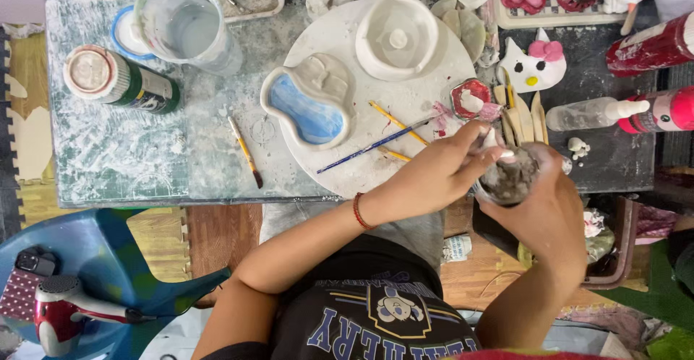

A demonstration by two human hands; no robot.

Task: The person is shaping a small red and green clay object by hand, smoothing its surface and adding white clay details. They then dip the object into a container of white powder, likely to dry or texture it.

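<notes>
While a blue-glazed dish (309, 107) and thin brushes (376, 145) lie on the round board (434, 92) to the left, her left hand (441, 172) pinches a white tool dipping into the small jar (510, 181), which the right hand (553, 212) cups at the table's near edge

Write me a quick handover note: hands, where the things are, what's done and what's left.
Right hand grips a small cup of grey paste at the table's near edge. Left hand reaches into it; its fingers pinch a white stick.
Round board holds a kidney-shaped dish, basin painted blue, rim and raised upper part bare. Brushes lie beside it, unheld.
Done: blue basin. Left: the dish's bare parts.
</notes>
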